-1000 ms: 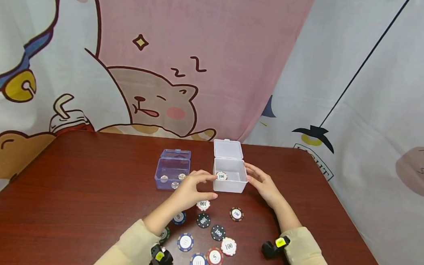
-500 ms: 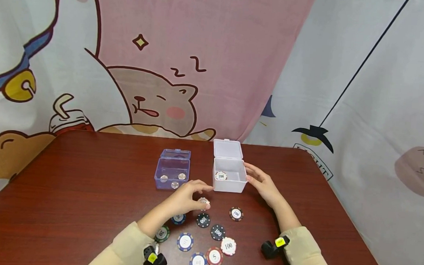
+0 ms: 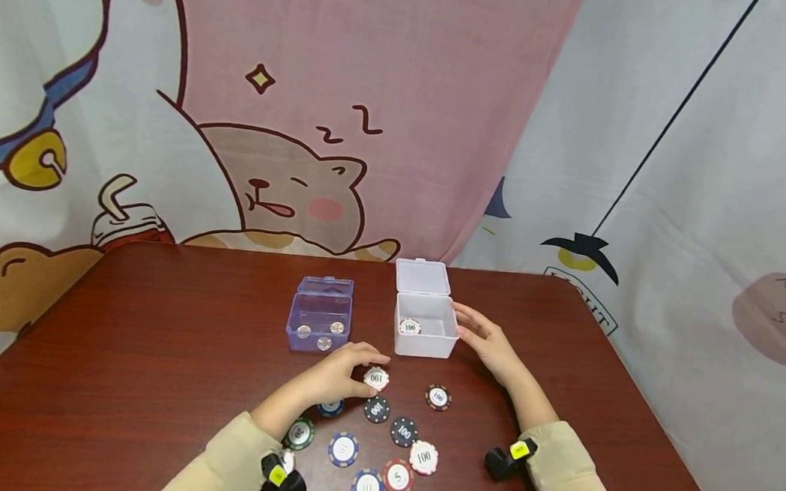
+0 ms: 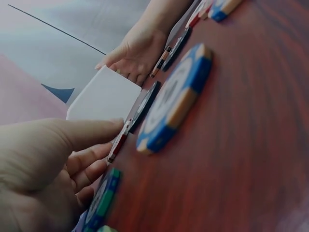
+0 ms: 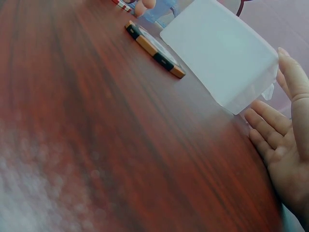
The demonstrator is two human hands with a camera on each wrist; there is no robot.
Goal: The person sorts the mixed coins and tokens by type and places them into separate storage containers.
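Observation:
My left hand [image 3: 334, 373] is over a white poker chip marked 100 [image 3: 376, 379]. The index finger lies past its far edge and the thumb by its near edge; the chip is flat on the table. In the left wrist view, thumb and fingers stand apart around the chip [image 4: 119, 143]. My right hand [image 3: 491, 347] rests its straight fingers against the right side of a white lidded box [image 3: 425, 345], whose lid stands up. One white 100 chip [image 3: 410, 327] lies inside at the left. To its left, a blue clear box [image 3: 317, 344] holds several small shiny round pieces [image 3: 324, 343].
Black chips [image 3: 377, 410], blue chips [image 3: 343, 449], a red chip [image 3: 398, 477], a green chip [image 3: 300, 433] and a black-and-tan chip [image 3: 438, 397] lie scattered on the brown table [image 3: 177, 352]. A printed curtain [image 3: 402, 88] hangs behind.
My left hand has moved from beside the white box's left edge down and left to the white chip in front of it. My right hand has stayed at the box.

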